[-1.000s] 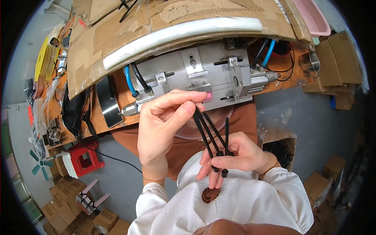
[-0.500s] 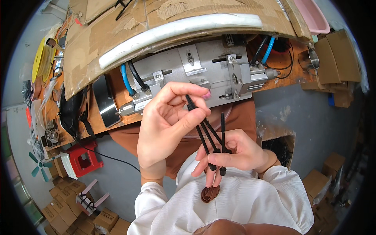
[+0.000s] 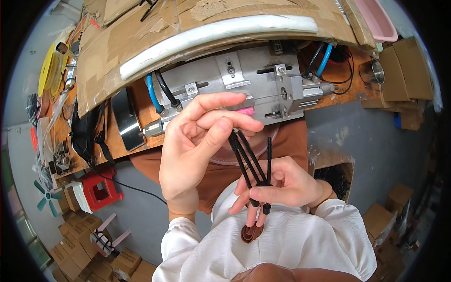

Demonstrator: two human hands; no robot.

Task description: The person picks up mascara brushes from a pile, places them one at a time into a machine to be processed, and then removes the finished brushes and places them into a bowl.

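At the far left, yellow discs [image 3: 47,70] lie on the bench [image 3: 141,101], with a black bag [image 3: 87,129] hanging at its edge. Below on the floor stand a red stool [image 3: 100,190], a teal fan [image 3: 44,198] and a heap of small boxes [image 3: 89,246]. A dark curved plate [image 3: 126,118] leans on the bench beside blue and black hoses [image 3: 157,96] that run into a grey metal machine [image 3: 244,84]. Cardboard [image 3: 155,28] with a white strip [image 3: 216,33] lies over the machine.

The left hand [image 3: 197,145] is raised in front of the machine, thumb and forefinger pinched on the upper tips of the black brush sticks [image 3: 251,162]. One stick stands apart to the right, its tip free. The sticks fan upward from the right hand [image 3: 282,185], which is closed round their lower ends, their small caps poking out below the fingers. A brown pendant [image 3: 251,232] hangs on the white shirt just beneath.

To the right, a pink tray [image 3: 376,21] sits on the cardboard, a steel cup [image 3: 373,71] stands on the bench, and brown boxes [image 3: 406,70] are stacked beyond.
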